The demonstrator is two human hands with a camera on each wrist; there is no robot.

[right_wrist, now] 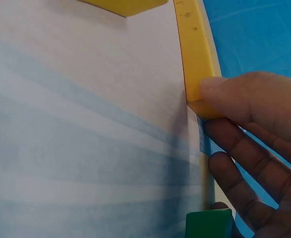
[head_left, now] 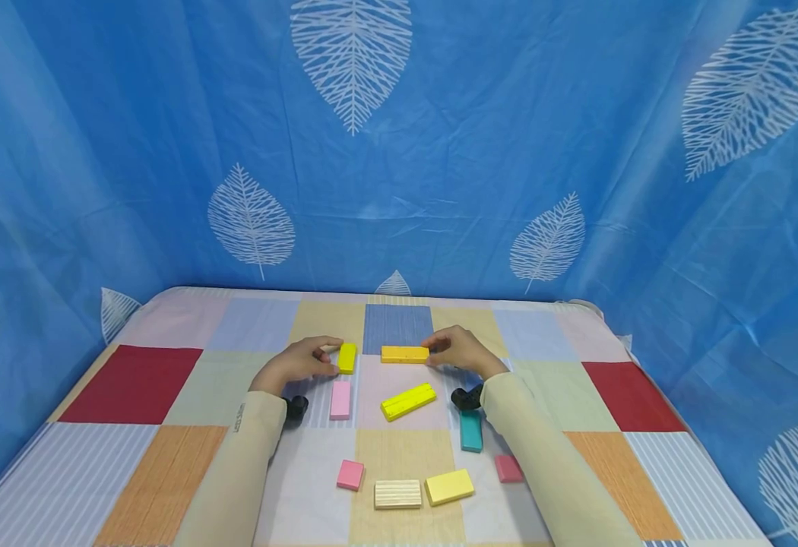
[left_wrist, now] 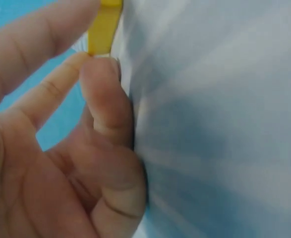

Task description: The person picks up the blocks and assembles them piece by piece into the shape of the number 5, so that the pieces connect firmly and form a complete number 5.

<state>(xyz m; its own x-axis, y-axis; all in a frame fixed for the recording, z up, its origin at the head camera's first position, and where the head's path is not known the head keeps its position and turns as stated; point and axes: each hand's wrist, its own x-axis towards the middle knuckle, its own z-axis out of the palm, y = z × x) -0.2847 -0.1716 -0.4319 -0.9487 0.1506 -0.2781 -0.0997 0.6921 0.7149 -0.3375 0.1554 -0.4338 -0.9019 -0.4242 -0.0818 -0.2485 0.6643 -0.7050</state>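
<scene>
In the head view my left hand (head_left: 301,360) is at a small yellow block (head_left: 347,358), with fingertip and thumb at its left side. The left wrist view shows that yellow block (left_wrist: 103,29) at the fingertips, its far part cut off by the frame. Across from it, my right hand (head_left: 463,351) pinches the right end of a long orange-yellow block (head_left: 404,355) lying crosswise. In the right wrist view the thumb (right_wrist: 219,94) lies on that end of the orange-yellow block (right_wrist: 195,54). A bright yellow block (head_left: 409,401) lies slanted between the hands, nearer the wearer.
A pink block (head_left: 340,400) lies below the left hand, a teal block (head_left: 470,431) by the right wrist. Closer in are a small pink block (head_left: 350,475), a striped wooden block (head_left: 397,494), a pale yellow block (head_left: 450,487) and a red block (head_left: 508,469). Blue curtain (head_left: 399,190) surrounds the table.
</scene>
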